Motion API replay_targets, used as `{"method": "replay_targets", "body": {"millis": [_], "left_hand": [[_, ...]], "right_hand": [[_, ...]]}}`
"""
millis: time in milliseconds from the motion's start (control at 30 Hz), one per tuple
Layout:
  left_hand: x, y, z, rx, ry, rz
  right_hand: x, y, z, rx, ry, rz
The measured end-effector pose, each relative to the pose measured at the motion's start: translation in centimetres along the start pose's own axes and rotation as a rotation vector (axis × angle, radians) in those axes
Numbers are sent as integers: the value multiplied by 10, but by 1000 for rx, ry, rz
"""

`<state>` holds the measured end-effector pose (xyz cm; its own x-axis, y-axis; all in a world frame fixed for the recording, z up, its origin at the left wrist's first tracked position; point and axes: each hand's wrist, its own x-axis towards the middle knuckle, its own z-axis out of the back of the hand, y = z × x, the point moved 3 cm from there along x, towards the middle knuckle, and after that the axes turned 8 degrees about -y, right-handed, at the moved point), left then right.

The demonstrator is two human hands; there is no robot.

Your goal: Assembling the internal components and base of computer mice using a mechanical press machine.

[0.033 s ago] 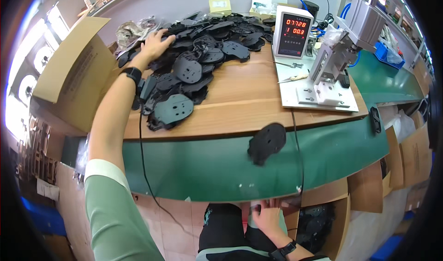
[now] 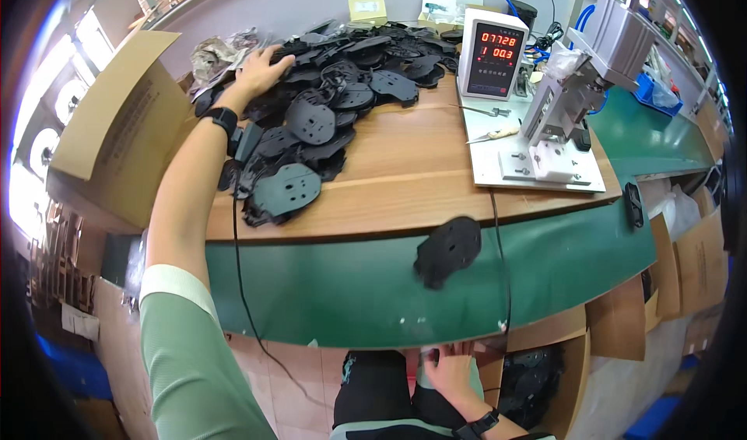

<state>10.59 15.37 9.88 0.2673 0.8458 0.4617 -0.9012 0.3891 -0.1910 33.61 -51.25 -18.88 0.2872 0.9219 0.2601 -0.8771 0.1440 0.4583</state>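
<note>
At eleven o'clock, the person's left hand (image 2: 261, 73) is at a pile of black plates (image 2: 311, 121) spreading from its three to six o'clock; whether it grips one cannot be told. A lone black plate (image 2: 449, 251) lies on the green tabletop (image 2: 342, 292), twelve o'clock from the right hand (image 2: 451, 370), whose grip is unclear.

The person wears a textured green fabric sleeve (image 2: 191, 354) with a broad whitish cuff (image 2: 183, 282), a black strap (image 2: 224, 119) on the left wrist, a dark wristband (image 2: 478, 426) on the right, and black trousers (image 2: 377, 385) with a small pale-green print (image 2: 348, 368).
</note>
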Motion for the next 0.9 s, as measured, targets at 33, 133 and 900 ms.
{"method": "replay_targets", "body": {"millis": [33,133,900], "left_hand": [[20,20,-1,26,-31,-42],[64,19,-42,-29,27,-102],[-91,-46,-4,-74,283,21]], "right_hand": [[3,3,5,10,-36,24],[13,-2,5,119,-43,-30],[95,85,148,333,-318,492]]}}
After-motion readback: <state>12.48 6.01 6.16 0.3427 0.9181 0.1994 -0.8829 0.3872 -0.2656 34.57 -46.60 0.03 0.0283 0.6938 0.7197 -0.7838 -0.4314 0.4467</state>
